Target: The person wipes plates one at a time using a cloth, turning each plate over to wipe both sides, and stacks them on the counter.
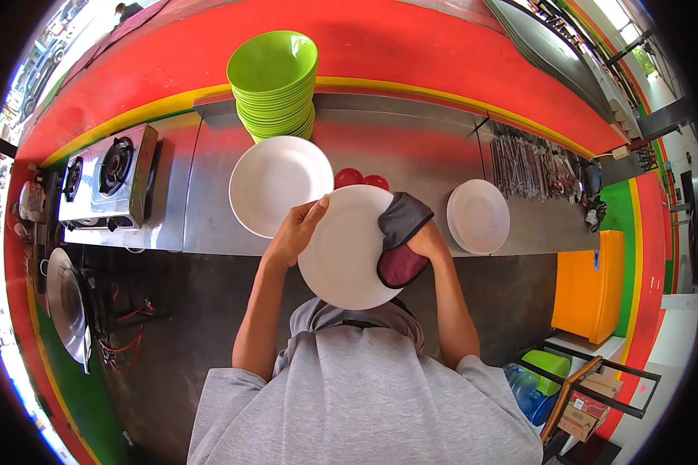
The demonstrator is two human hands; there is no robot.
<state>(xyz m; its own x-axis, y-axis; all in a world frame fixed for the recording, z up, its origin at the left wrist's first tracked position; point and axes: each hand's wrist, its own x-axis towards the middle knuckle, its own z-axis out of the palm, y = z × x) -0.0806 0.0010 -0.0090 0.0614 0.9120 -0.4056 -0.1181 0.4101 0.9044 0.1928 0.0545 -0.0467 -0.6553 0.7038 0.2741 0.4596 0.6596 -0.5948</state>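
Observation:
A white plate (343, 252) is held up in front of my body, over the counter's near edge. My left hand (296, 232) grips its left rim, thumb on top. On the plate's right side, my right hand (425, 239) presses a black and maroon cloth (404, 263) against the surface; the cloth hides most of its fingers. Just behind on the left stands a white bowl-shaped dish (281, 186). Two or so red round items (349, 178) show partly behind the plate. To the right sit white plates (478, 216), apparently stacked.
A tall stack of green bowls (275, 85) stands at the counter's back. On the left is a gas stove (108, 174); below it, a large metal pan (68, 306). Cutlery (531, 163) lies at the right, above an orange box (589, 287). A steel counter (411, 143) spans the front.

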